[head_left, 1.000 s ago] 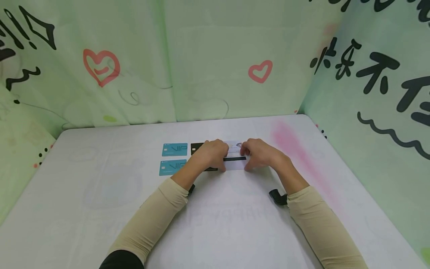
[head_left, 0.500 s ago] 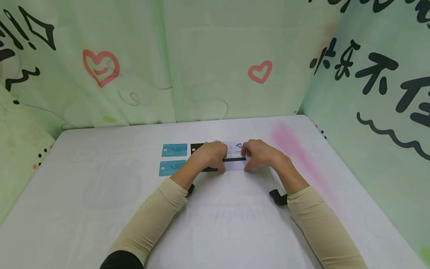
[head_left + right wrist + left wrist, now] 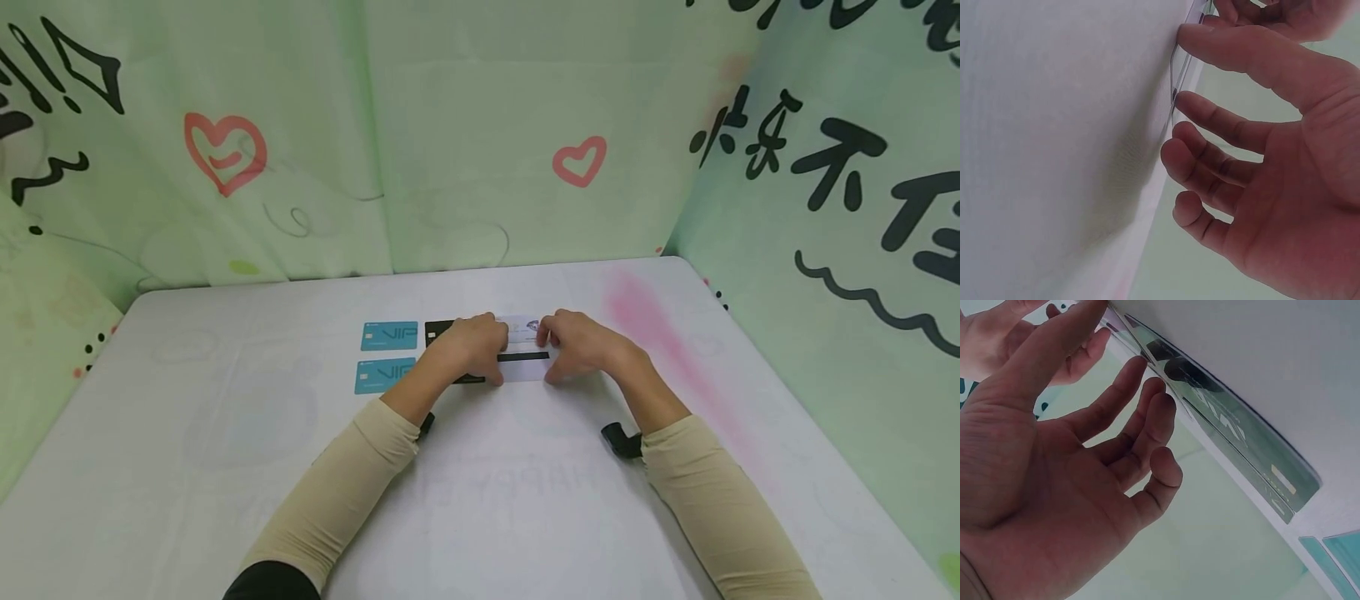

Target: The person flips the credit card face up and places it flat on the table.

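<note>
A pale lilac card [image 3: 523, 369] with a black magnetic stripe lies on the white table between my hands. My left hand [image 3: 474, 342] holds its left end, thumb at the near edge and forefinger at the far edge. At the right end my right hand [image 3: 583, 340] grips it the same way; its other fingers [image 3: 1179, 159] curl loosely. Directly behind is another pale card [image 3: 517, 328] with a small dark print. Two black cards, the far one [image 3: 437, 331] and the near one [image 3: 1266, 465], are partly covered by my left hand in the head view.
Two blue VIP cards, one far [image 3: 390, 336] and one near [image 3: 381, 376], lie left of the black ones. A white cloth covers the table [image 3: 480, 500], with a pink smear at right. Green printed curtains [image 3: 465, 125] stand behind and at both sides.
</note>
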### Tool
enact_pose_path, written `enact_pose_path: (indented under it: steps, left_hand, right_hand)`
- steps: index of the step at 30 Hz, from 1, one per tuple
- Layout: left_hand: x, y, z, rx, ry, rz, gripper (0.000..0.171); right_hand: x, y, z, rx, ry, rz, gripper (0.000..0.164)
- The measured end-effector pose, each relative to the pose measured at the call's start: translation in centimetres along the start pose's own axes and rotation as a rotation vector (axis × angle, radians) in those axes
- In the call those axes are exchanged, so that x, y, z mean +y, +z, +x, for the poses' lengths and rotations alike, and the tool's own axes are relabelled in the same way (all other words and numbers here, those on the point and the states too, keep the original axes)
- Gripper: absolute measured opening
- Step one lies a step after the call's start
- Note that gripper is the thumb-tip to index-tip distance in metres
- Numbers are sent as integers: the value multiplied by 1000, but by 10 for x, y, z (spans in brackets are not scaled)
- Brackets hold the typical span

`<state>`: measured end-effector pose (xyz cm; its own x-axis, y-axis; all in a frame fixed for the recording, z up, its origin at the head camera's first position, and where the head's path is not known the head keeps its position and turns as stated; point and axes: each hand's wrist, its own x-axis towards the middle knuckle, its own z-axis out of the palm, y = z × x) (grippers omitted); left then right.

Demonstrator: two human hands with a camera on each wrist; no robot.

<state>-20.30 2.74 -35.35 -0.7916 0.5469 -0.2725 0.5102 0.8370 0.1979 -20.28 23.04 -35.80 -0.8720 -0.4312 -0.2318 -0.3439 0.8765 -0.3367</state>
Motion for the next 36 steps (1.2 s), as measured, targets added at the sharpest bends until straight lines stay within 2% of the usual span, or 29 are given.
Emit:
enact_pose_path:
  steps: [24, 36]
  left_hand:
    - [-3, -1, -2, 7, 11, 17, 44]
    - [-4, -1, -1, -15, 5, -6, 47]
  right_hand:
    - [-5, -5, -6, -29, 21, 3, 44]
    - [-2, -3, -5, -38, 27, 27, 45]
